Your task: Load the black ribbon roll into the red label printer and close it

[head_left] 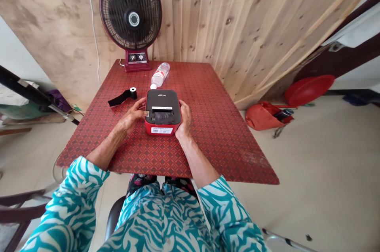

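Two bare hands bracket a red-and-black printer (162,111) on the surface (228,137). The left hand (132,115) lies fairly flat with its fingers loosely together, their tips against the printer's left side. The right hand (184,119) curves over the right edge of the black top, fingers pressed together. Neither hand is pinching anything. Just beyond the left hand lies a black ribbon roll (123,96), with its loose strip trailing away from the printer.

From where I stand, the dark film (160,117) in the printer's top slot looks like the likeliest trouble: pulled at an angle, it could crease or snag. The loose strip could also twist or pick up dirt if a wrist drags across it. Ahead of both hands, a clear plastic bottle (159,75) lies on its side with its white cap (153,86) pointing toward the printer. One knock could send it rolling into the printer, and a loose cap could let any liquid out, though I cannot tell how much it holds.

As for containers, the printer's slot shows only that dark film, so I cannot tell what sits deeper inside. Well off to the right of the right hand, a red bag (263,116) sits on the floor with a dark tube (283,114) poking from its mouth.
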The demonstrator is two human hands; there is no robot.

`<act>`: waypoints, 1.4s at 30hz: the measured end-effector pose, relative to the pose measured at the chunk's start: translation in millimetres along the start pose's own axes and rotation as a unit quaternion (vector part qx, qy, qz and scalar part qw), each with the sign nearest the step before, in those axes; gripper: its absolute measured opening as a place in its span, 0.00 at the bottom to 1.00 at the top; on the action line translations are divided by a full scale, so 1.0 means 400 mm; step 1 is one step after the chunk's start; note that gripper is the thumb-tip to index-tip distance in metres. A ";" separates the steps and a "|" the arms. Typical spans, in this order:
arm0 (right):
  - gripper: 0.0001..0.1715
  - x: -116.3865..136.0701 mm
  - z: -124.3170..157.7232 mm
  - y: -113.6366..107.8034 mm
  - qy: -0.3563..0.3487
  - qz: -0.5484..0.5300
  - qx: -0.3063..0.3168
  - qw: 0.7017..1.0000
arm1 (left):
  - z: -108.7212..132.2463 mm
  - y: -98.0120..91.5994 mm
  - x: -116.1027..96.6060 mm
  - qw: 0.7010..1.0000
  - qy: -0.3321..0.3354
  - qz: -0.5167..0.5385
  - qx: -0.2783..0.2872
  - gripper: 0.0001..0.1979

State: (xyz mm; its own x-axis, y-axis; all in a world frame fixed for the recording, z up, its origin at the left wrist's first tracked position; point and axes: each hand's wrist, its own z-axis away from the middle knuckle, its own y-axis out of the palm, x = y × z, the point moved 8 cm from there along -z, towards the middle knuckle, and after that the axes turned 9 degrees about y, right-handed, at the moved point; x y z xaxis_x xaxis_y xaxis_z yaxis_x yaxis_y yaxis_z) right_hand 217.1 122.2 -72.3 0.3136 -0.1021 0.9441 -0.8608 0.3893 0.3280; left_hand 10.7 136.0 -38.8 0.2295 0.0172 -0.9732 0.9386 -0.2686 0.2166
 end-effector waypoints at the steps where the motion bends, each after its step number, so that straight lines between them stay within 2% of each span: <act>1: 0.31 0.000 0.000 0.000 0.003 -0.004 -0.002 1.000 | 0.000 0.001 0.001 1.000 0.003 0.001 -0.002 0.36; 7: 0.30 0.005 0.002 0.003 -0.007 -0.006 0.013 1.000 | -0.001 0.008 0.000 0.999 0.042 -0.008 0.010 0.39; 11: 0.30 0.008 -0.001 -0.002 -0.021 0.003 0.010 1.000 | 0.000 0.011 -0.002 0.999 0.043 -0.016 0.018 0.39; 17: 0.30 0.004 -0.003 0.003 -0.022 0.008 0.016 1.000 | 0.005 -0.002 -0.007 0.999 0.022 -0.024 -0.006 0.37; 19: 0.30 0.001 -0.003 0.003 -0.007 -0.005 0.013 1.000 | 0.007 -0.017 -0.032 0.995 0.048 -0.080 -0.037 0.35; 21: 0.30 -0.002 -0.001 0.004 0.005 -0.018 0.010 1.000 | 0.008 -0.023 -0.083 0.977 0.103 -0.176 -0.066 0.29; 23: 0.30 -0.003 0.001 0.008 0.014 -0.031 0.013 0.999 | -0.004 0.010 -0.137 0.947 0.153 -0.280 -0.034 0.20; 25: 0.31 -0.005 0.001 0.010 0.023 -0.046 0.014 0.999 | -0.033 0.078 -0.168 0.912 0.177 -0.364 0.065 0.13; 27: 0.31 -0.009 0.000 0.010 0.030 -0.058 0.012 0.998 | -0.074 0.142 -0.175 0.871 0.179 -0.432 0.151 0.07; 30: 0.30 -0.014 -0.002 0.008 0.037 -0.064 0.008 0.997 | -0.146 0.187 -0.152 0.809 0.123 -0.548 0.176 0.09; 31: 0.29 -0.015 -0.002 0.008 0.039 -0.064 0.009 0.997 | -0.163 0.195 -0.140 0.778 0.097 -0.594 0.180 0.10; 33: 0.28 -0.019 -0.001 0.010 0.045 -0.064 0.014 0.997 | -0.181 0.210 -0.115 0.697 0.055 -0.685 0.204 0.14; 35: 0.27 -0.021 0.000 0.012 0.052 -0.064 0.018 0.996 | -0.180 0.226 -0.099 0.608 0.037 -0.756 0.240 0.18; 37: 0.27 -0.023 0.000 0.012 0.055 -0.064 0.017 0.996 | -0.171 0.239 -0.095 0.542 0.036 -0.796 0.268 0.20; 39: 0.27 -0.023 -0.002 0.011 0.055 -0.065 0.015 0.996 | -0.161 0.250 -0.099 0.509 0.042 -0.813 0.281 0.21; 42: 0.26 -0.023 -0.004 0.013 0.053 -0.069 0.018 0.996 | -0.150 0.255 -0.109 0.495 0.044 -0.820 0.283 0.20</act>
State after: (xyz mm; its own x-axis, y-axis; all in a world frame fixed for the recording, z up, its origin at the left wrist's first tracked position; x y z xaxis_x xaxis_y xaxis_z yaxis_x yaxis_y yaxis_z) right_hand 210.4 126.5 -79.2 0.4689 -0.0552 0.8815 -0.8198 0.3442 0.4576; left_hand 111.8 165.5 30.2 -0.6889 0.6941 0.2091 -0.3365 -0.0507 -0.9403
